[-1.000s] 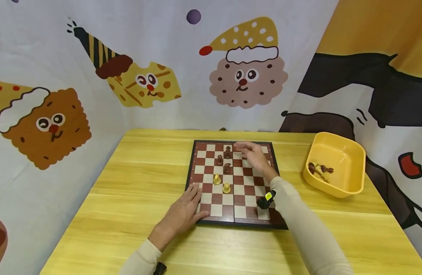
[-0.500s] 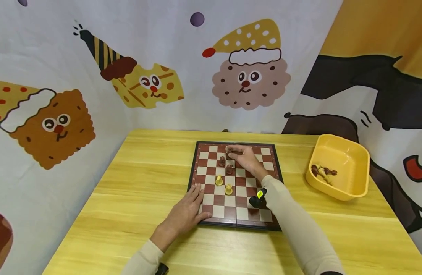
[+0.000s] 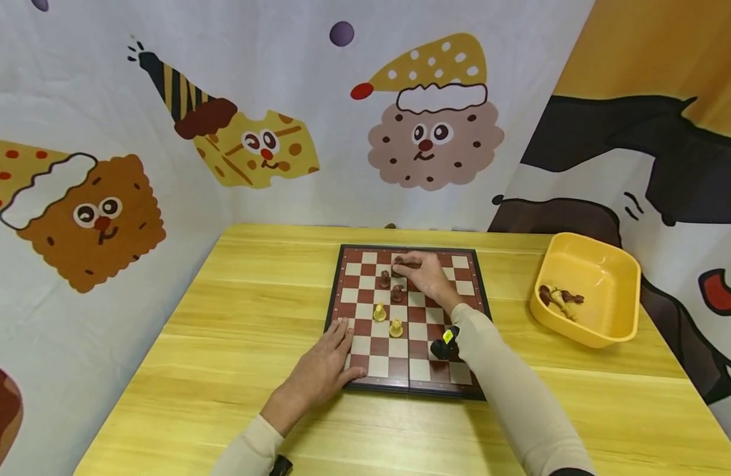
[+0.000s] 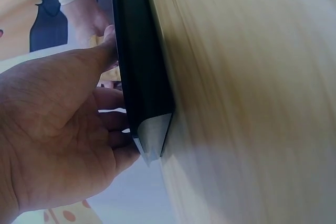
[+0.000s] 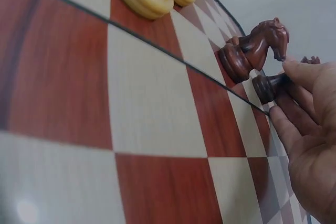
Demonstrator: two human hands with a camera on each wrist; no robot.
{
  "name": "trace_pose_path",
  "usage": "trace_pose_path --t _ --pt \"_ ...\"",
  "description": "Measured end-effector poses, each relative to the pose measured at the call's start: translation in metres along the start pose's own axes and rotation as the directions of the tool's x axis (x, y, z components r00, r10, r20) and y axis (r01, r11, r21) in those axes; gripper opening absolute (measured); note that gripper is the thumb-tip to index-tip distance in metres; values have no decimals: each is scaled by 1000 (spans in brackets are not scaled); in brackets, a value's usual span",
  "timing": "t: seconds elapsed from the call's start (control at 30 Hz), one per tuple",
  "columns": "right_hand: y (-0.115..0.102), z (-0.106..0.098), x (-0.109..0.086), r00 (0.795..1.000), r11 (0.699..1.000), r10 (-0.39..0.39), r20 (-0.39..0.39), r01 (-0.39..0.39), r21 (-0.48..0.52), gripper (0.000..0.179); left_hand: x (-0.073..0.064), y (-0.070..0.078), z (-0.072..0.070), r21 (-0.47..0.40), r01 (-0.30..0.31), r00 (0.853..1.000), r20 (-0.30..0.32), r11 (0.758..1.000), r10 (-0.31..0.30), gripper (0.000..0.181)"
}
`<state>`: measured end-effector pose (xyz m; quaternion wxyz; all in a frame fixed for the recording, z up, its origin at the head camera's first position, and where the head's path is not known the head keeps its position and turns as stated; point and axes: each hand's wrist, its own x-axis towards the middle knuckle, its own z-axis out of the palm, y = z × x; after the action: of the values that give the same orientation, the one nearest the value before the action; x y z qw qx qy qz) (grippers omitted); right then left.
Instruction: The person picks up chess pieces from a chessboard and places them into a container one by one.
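Observation:
My right hand (image 3: pixel 426 274) reaches over the far side of the chessboard (image 3: pixel 421 330) and pinches a dark brown chess piece with a crown-shaped top (image 5: pixel 266 88). The piece's base appears on or close to the board; its middle is hidden by fingers. Just nearer stands a brown knight (image 5: pixel 256 51), with another brown chess piece (image 3: pixel 384 279) beside it. Two cream-yellow chess pieces stand closer to me, one further left (image 3: pixel 380 313) and the other by the centre fold (image 3: pixel 395 328). My left hand (image 3: pixel 317 367) rests on the board's near-left corner, fingers extended, thumb along the front.
To the right of the board sits a yellow plastic tub (image 3: pixel 624 291) with several brown and cream chess pieces (image 3: pixel 560 301) lying in it. The board lies on a light wooden table (image 3: pixel 246 297). A cartoon-printed cloth (image 3: pixel 341 145) hangs along the back and sides.
My right hand has moved left from the right half's far rows and now pinches the crowned piece. Over the last half second it barely moves. My left hand stays on the board.

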<state>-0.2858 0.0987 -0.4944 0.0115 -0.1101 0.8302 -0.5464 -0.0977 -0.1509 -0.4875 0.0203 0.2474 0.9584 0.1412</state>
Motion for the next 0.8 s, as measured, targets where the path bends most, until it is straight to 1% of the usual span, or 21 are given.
trace_pose_path --t 0.17,0.5,0.8 --pt "-2 1 -3 999 1000 3 -39 -3 -24 30 1 1 0 1 -2 1000 -2 1000 2 79" --pt "-5 10 -5 994 1000 26 -105 -27 -12 26 0 1 1 -20 1 1000 -7 1000 -1 77" --pt "-6 9 -7 993 1000 16 -117 -19 -21 26 -1 1 1 -7 -1 1000 -9 1000 0 78"
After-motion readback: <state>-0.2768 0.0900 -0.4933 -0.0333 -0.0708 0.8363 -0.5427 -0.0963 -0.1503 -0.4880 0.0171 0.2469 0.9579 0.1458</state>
